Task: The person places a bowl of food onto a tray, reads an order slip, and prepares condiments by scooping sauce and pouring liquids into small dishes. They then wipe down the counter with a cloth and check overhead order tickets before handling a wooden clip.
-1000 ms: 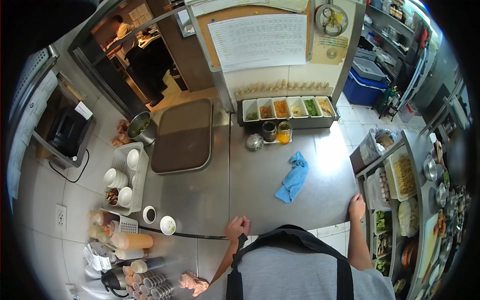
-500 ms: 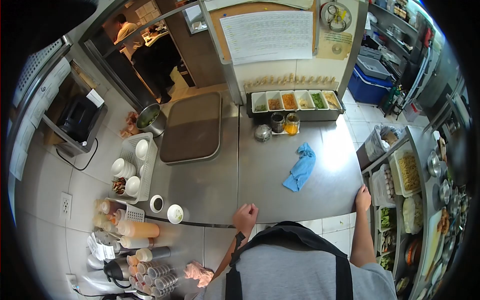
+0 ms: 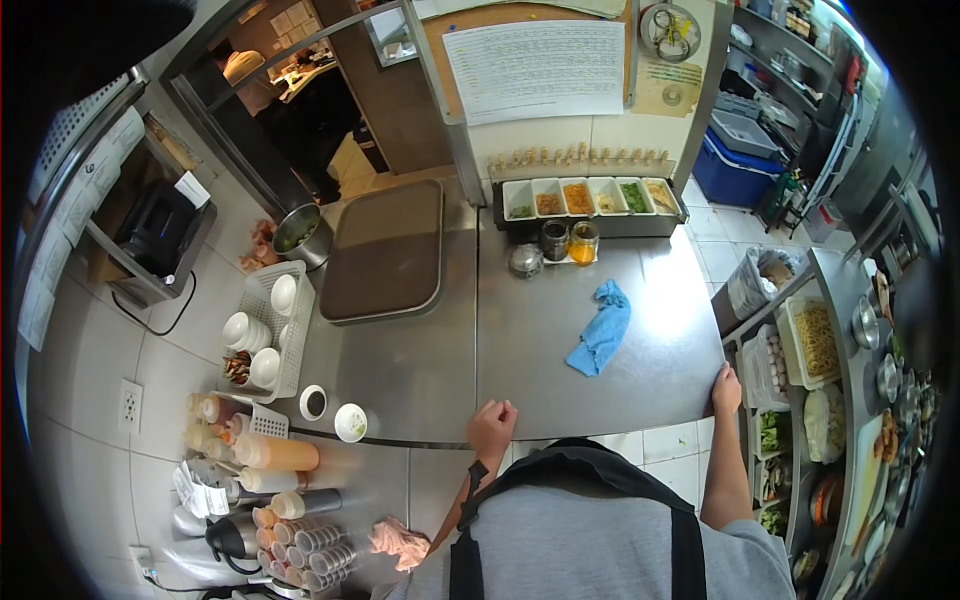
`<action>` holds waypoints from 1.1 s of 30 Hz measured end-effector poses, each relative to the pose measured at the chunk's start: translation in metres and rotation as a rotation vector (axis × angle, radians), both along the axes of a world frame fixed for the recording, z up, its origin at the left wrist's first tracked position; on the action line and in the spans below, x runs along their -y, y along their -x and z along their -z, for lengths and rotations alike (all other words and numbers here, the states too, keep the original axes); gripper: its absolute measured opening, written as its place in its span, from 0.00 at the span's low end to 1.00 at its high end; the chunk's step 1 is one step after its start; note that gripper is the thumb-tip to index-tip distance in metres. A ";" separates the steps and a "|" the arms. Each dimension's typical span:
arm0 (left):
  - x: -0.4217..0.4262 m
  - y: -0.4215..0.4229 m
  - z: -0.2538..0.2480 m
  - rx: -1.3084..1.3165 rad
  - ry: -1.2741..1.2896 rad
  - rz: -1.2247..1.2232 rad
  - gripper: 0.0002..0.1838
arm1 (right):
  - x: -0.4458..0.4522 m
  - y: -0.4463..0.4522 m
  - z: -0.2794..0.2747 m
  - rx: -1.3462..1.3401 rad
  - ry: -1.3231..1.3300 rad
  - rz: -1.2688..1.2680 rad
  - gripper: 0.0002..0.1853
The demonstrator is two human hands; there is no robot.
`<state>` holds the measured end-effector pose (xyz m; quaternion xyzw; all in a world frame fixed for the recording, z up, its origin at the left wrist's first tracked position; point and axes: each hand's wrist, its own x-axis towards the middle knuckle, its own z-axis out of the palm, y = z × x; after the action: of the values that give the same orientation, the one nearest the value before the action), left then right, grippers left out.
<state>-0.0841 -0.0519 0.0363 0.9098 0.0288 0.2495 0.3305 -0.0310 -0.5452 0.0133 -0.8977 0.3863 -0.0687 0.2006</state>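
Observation:
My left hand [image 3: 492, 428] rests on the front edge of the steel counter [image 3: 540, 400], its fingers curled into a loose fist with nothing showing in it. A dark band is around that wrist. At the counter's right front corner, my right hand [image 3: 727, 388] is closed over the edge. A crumpled blue cloth [image 3: 600, 330] lies on the steel between and beyond my hands. Left of my left hand stand a small white bowl with pale green bits [image 3: 351, 423] and a small bowl of dark liquid [image 3: 313, 403].
Brown trays [image 3: 385, 250] lie at the back left, beside a basket of white bowls [image 3: 292, 350]. Sauce bottles [image 3: 275, 452] and stacked lidded cups [image 3: 310, 550] crowd the left. Topping tubs [image 3: 590, 200] and jars [image 3: 583, 243] line the back. A food shelf [image 3: 815, 340] is at right.
Both hands keep their places on the counter. The view shifts very slightly. In the doorway at the back left, another person leans further left.

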 end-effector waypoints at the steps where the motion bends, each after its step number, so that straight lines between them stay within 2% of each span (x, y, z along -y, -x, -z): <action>1: 0.000 -0.001 0.000 0.008 0.005 0.004 0.16 | 0.000 0.000 0.000 0.001 0.002 -0.002 0.30; 10: 0.001 -0.002 -0.004 -0.051 0.051 0.022 0.14 | -0.010 -0.001 -0.011 -0.027 0.044 0.004 0.28; 20: -0.001 -0.005 0.011 -0.069 -0.042 -0.011 0.16 | -0.015 -0.003 -0.014 -0.012 0.065 0.031 0.26; 27: 0.001 -0.006 0.009 -0.082 -0.077 -0.048 0.16 | -0.020 -0.005 -0.022 -0.019 0.023 0.053 0.27; 33: 0.004 -0.006 0.003 -0.057 -0.081 -0.058 0.16 | -0.020 -0.006 -0.021 -0.034 0.084 0.041 0.24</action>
<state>-0.0778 -0.0563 0.0335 0.9279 0.0545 0.2341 0.2850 -0.0249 -0.5254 0.0342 -0.8983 0.4048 -0.0736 0.1545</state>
